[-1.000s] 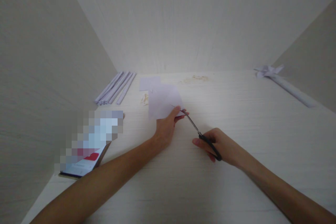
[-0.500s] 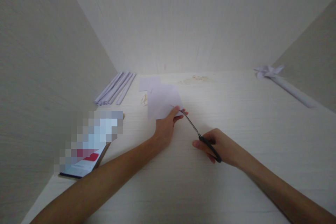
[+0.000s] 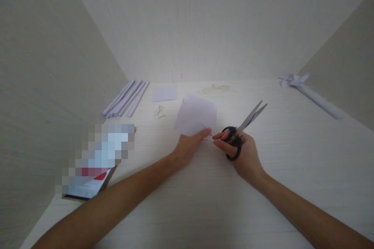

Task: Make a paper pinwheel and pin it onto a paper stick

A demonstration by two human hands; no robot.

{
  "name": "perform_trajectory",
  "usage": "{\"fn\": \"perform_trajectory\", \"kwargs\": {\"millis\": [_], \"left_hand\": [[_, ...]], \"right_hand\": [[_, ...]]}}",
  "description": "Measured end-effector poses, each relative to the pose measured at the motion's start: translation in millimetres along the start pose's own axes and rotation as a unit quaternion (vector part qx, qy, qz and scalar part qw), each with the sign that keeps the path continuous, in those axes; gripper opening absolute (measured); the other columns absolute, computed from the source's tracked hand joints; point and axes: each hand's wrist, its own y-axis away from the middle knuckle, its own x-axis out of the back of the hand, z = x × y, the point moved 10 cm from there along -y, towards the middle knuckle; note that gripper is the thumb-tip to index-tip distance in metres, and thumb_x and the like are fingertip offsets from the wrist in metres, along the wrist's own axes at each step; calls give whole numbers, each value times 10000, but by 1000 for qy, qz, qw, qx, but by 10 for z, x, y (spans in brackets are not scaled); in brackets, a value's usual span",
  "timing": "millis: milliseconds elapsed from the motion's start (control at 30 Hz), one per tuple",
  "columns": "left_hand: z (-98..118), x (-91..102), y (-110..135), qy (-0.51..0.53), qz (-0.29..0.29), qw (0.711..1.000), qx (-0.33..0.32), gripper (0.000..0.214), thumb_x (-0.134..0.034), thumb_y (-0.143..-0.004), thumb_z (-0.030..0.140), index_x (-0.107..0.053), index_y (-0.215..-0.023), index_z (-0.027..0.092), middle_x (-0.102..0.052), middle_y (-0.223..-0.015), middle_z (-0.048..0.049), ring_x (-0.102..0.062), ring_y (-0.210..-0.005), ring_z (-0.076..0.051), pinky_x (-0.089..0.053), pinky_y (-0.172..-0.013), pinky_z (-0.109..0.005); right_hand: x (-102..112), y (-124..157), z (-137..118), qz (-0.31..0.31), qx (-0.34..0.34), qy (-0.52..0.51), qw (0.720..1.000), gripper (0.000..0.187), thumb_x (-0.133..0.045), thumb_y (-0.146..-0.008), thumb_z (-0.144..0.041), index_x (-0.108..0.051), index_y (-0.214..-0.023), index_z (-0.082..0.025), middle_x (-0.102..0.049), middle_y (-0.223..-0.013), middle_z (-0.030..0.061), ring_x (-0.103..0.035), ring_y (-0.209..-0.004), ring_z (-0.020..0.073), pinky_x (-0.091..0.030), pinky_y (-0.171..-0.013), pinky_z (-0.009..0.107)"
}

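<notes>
A pale sheet of paper (image 3: 195, 114) is pinched at its lower right edge by my left hand (image 3: 191, 146), thumb on top. A thin slit or line shows in the sheet near that thumb. My right hand (image 3: 244, 153) has black-handled scissors (image 3: 248, 120) hooked on its fingers, the slightly parted blades pointing up and right, away from the sheet. The right thumb and fingertips come together close to the sheet's lower right corner; whether they touch it, I cannot tell.
At the back left lie several rolled paper tubes (image 3: 127, 99). Beside them are a smaller paper piece (image 3: 164, 93) and small pale scraps (image 3: 159, 111). More scraps (image 3: 219, 87) lie by the back wall. A phone (image 3: 84, 188) rests front left. A paper stick with a flower-like end (image 3: 317, 99) lies right.
The scissors have swung off the paper, and their blades now point up and right. The sheet has shifted right and turned in my left hand. My right fingertips have come nearer to it.
</notes>
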Motion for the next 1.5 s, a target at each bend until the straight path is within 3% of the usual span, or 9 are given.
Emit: {"fn": "perform_trajectory", "kwargs": {"millis": [133,367,633,1167,1500], "left_hand": [[65,-48,37,-28,-14,999,-13,165,-663,-583,247,-636,-722,161,-648,-832,-35,-567,-846,-173,-412,-842,-325],[96,-66,59,-87,-12,996,-9,128,-628,-605,254,-625,-691,159,-651,-786,-34,-567,-839,-172,-413,-839,-318],[161,-88,114,-171,-16,985,-1,124,-601,-622,287,-590,-640,165,-633,-681,-17,-566,-653,-146,-459,-675,-289],[174,-128,125,-233,-38,972,-16,159,-585,-642,328,-570,-584,180,-624,-668,-4,-570,-672,-139,-452,-684,-261],[173,-112,115,-180,-22,983,0,129,-598,-611,293,-549,-588,175,-604,-649,9,-555,-646,-134,-446,-637,-258]], "right_hand": [[37,4,-31,23,19,-7,1000,228,-736,-545,-224,-522,-605,-173,-636,-668,8,-554,-596,111,-413,-546,221],[90,2,-53,46,21,9,999,243,-744,-524,-240,-519,-581,-167,-616,-642,8,-540,-567,115,-407,-516,231],[75,-12,-38,42,22,-11,999,239,-745,-518,-201,-521,-590,-165,-609,-641,-1,-534,-579,108,-403,-522,221],[76,-13,-27,38,23,-9,999,240,-744,-520,-215,-520,-594,-171,-609,-639,-2,-528,-562,107,-388,-501,218],[72,0,-94,43,33,12,998,269,-753,-501,-238,-507,-586,-168,-615,-646,11,-534,-547,113,-395,-488,228]]}}
